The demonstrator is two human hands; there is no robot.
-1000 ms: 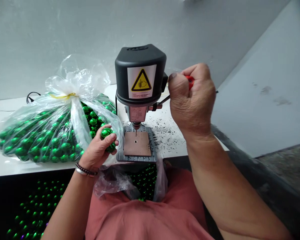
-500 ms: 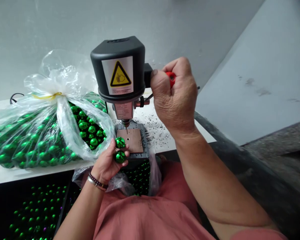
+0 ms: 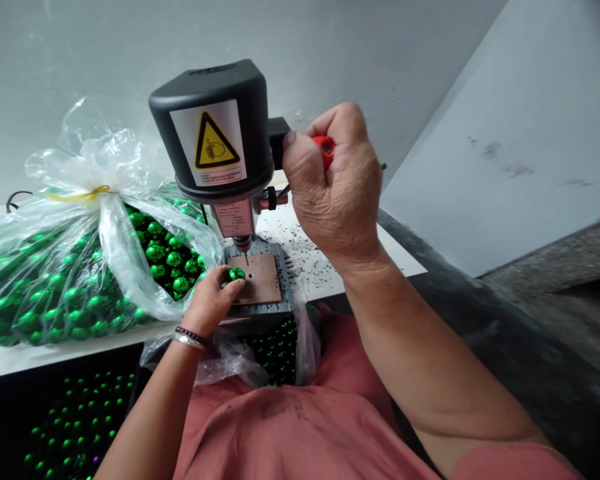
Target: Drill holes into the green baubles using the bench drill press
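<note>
While the white worktop (image 3: 395, 255) runs across the scene below a pale wall (image 3: 330, 47), a clear plastic bag (image 3: 55, 280) filled with shiny green balls (image 3: 155, 253) sprawls over its left part. Just right of the bag stands a black-headed drill press (image 3: 220, 87), with dark shavings (image 3: 310, 248) scattered on the worktop to the right of its base (image 3: 284, 293).

The right hand (image 3: 337, 180) is clenched round the red knob (image 3: 325, 152) of the press lever, right of the head and well apart from the near work. The left hand (image 3: 213, 293) reaches in from the near left, its thumb and fingers pinching one green ball (image 3: 237, 274) over the left part of the brown board (image 3: 265, 283) on the base.

That ball lies at the far right end of the left hand, much the nearer of the two, and just left of the drill bit (image 3: 247, 259) and the small hole (image 3: 251, 275) in the board. Being round, it shows no long axis; whether it touches the board is hard to tell behind the thumb.
</note>
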